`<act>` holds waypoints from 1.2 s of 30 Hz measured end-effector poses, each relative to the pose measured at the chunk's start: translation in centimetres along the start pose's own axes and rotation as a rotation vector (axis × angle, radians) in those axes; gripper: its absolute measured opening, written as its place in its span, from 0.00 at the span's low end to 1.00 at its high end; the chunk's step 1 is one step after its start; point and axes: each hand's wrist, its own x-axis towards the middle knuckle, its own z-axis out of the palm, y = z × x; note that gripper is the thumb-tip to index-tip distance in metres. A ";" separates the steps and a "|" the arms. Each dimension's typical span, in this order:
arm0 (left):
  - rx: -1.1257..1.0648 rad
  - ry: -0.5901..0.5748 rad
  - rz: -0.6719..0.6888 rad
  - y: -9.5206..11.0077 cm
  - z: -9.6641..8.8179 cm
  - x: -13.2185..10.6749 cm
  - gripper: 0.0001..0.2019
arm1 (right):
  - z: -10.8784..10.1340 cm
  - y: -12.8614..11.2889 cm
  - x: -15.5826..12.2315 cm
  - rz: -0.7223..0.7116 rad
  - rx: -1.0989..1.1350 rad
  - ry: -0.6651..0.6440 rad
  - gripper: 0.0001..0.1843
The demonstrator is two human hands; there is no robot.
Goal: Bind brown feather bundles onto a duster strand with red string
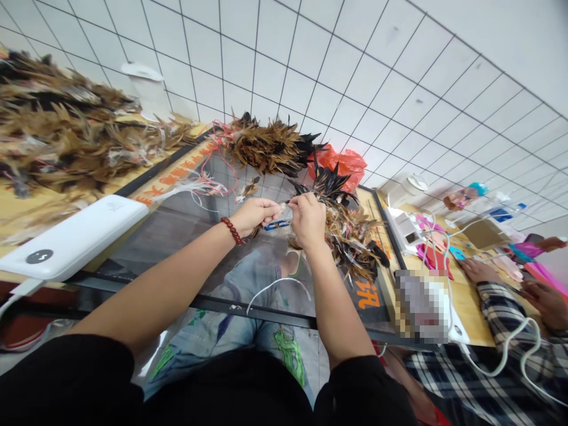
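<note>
My left hand [254, 216], with a red bead bracelet [232, 231] on its wrist, is closed in a pinch. Between its fingertips and those of my right hand [309, 220] shows a small pale, fluffy bit [282, 207], which looks like the base of a feather. The fingers of my right hand are closed as well, but what they grip is mostly hidden. Blue-handled snips [277, 225] show just below the fingertips; whether a hand holds them is unclear. Right beside my right hand lies a heap of brown and black feathers [350, 236]. A small loose feather [249, 188] lies beyond my left hand.
A large feather bundle [266, 145] and a red plastic bag [344, 165] lie at the back. White strings [190, 186] and a white power bank [75, 236] are at left, near more feathers [89, 136]. At right, a co-worker's hand [479, 269] rests near coloured scraps.
</note>
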 end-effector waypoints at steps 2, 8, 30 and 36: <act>-0.012 0.034 0.022 -0.1 0.0 0.1 0.09 | -0.3 0.2 -0.1 0.054 0.013 -0.104 0.09; -0.025 0.104 0.047 -0.2 0.1 0.2 0.09 | 0.3 0.4 -0.9 0.023 0.081 -0.538 0.03; -0.275 0.035 -0.126 0.3 0.8 -0.5 0.04 | 2.1 -0.3 0.3 0.613 1.439 0.191 0.10; -0.453 0.016 -0.199 0.1 0.6 -0.1 0.04 | 3.1 -0.9 -1.3 0.019 0.700 0.302 0.09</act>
